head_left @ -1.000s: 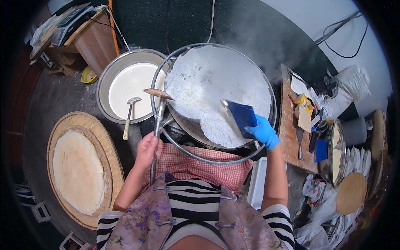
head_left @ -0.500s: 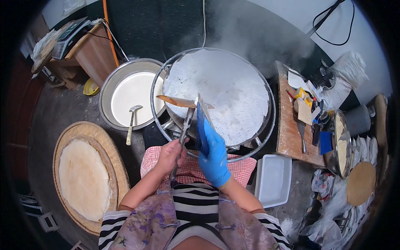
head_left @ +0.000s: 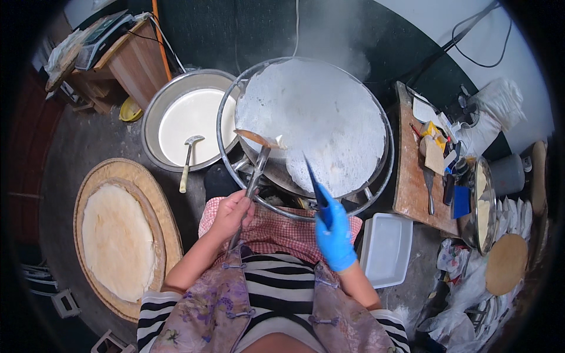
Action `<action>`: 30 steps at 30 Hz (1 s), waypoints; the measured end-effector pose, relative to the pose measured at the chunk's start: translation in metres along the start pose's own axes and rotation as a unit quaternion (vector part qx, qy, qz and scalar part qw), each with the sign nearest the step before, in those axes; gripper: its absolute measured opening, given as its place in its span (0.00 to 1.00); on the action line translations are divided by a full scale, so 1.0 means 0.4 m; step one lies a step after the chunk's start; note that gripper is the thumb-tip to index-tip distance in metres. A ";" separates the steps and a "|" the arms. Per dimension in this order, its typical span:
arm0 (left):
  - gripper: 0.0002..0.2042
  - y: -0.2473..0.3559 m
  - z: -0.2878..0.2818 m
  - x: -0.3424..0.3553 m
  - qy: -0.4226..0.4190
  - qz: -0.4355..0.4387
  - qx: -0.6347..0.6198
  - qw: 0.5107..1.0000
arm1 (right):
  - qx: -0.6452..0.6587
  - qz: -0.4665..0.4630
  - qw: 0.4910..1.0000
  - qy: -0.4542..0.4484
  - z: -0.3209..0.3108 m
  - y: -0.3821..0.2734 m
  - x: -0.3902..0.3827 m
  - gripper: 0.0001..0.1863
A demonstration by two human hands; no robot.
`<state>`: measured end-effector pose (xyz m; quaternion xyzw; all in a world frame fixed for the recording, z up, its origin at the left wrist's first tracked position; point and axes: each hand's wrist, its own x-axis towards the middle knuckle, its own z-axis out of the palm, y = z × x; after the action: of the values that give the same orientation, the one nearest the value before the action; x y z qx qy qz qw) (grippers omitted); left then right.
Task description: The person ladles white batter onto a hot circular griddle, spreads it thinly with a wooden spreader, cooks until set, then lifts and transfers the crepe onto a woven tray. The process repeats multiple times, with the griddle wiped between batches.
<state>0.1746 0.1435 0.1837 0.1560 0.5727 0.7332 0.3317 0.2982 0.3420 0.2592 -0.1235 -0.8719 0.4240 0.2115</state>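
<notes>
My bare left hand (head_left: 232, 213) is wrapped round the metal handle of a batter spreader (head_left: 257, 170). Its curved wooden blade lies over the near left edge of a round griddle (head_left: 280, 177), with a bit of white stuff at its right end. A thin white batter sheet (head_left: 318, 112) covers most of the griddle, and steam rises from it. In a blue glove, my right hand (head_left: 336, 238) grips a dark blue scraper (head_left: 316, 187), seen edge-on, its tip over the sheet's near part. The fingers partly hide the scraper.
Left of the griddle stands a metal basin (head_left: 150, 138) of white batter, a ladle (head_left: 188, 162) across its near rim. Nearer, flatbread-like sheets (head_left: 118, 241) lie on a round board (head_left: 168, 235). At right are a tool-laden wooden board (head_left: 412, 197) and a white plastic tub (head_left: 385, 250).
My right hand has moved right and toward me with the scraper, away from the spreader. My left hand has shifted slightly left, still holding the spreader. The camera view has tilted a little.
</notes>
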 end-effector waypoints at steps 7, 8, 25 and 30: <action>0.12 -0.025 -0.018 -0.124 -0.039 -0.046 0.059 0.996 | -0.017 0.099 0.994 -0.047 -0.144 -0.076 -0.039 0.35; 0.11 -0.031 -0.008 -0.144 -0.018 -0.059 0.058 0.996 | -0.026 0.084 0.994 -0.057 -0.142 -0.089 -0.046 0.35; 0.11 -0.033 -0.012 -0.184 -0.004 -0.067 0.017 0.998 | -0.243 -0.037 0.954 -0.171 0.021 0.176 -0.027 0.29; 0.16 -0.023 -0.022 -0.154 0.000 -0.051 -0.012 0.999 | 0.008 0.071 0.993 -0.090 -0.051 0.170 -0.038 0.22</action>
<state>0.2171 0.0972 0.1816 0.1228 0.5711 0.7221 0.3706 0.3239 0.3916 0.2125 -0.1444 -0.8729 0.4547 0.1021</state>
